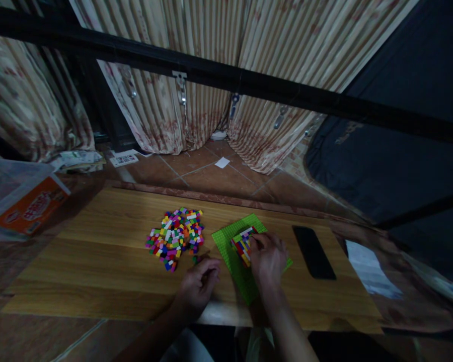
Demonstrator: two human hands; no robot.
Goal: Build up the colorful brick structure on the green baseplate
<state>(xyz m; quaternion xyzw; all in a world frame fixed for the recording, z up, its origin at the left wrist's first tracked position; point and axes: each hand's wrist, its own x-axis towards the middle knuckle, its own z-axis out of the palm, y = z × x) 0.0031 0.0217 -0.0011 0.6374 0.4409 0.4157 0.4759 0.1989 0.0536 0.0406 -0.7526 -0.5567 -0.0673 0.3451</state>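
A green baseplate (231, 239) lies on the wooden table (98, 261), with a small block of coloured bricks (242, 243) built on it. My right hand (267, 260) rests on the plate with its fingers curled against that block. To the left sits a loose pile of small coloured bricks (175, 237). My left hand (198, 284) lies on the table just below the pile, fingers curled in. What they hold, if anything, is hidden.
A black phone (313, 251) lies flat to the right of the plate. An orange-and-white packet (30, 206) sits at the far left. White paper (368, 271) lies off the table's right end. Curtains and a black bar stand behind, above a tiled floor.
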